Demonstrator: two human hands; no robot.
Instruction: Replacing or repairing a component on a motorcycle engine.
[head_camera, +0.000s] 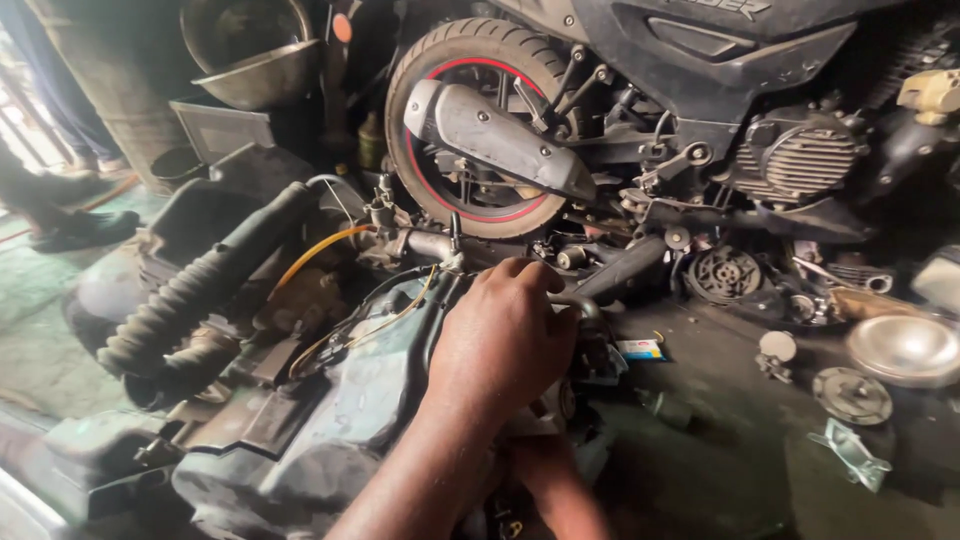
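**Hands tight against the engine block, little room around them**

We saw the engine block (330, 420), grimy and grey, filling the lower left of the head view, and we took it as our landmark. One hand (500, 335) lay on the block's upper right edge, knuckles up, fingers curled closed around a dark bent metal tube (585, 305) that ran off that edge. We judged this the left hand, since its forearm came up from the lower left. The right hand (545, 475) sat lower, against the block's right flank beneath the first forearm; its fingers were hidden, so we could not tell whether it was open or gripping.

Free space was scarce. A ribbed black hose (190, 300) hugged the block's left side, and yellow wires (340, 290) crossed its top just beside the upper hand. Directly behind the block stood a motorcycle's rear wheel (470, 130) with a grey exhaust shield (500, 135) across it, close to the hand's fingertips. The only open ground lay right of the block: a dark, oily floor (720, 450). Farther right on that floor rested a round metal cover (905, 350), a smaller disc (850, 395) and a small box (640, 349) near the tube. Far left of the block, a person's shoe (85, 228) stood on paler floor
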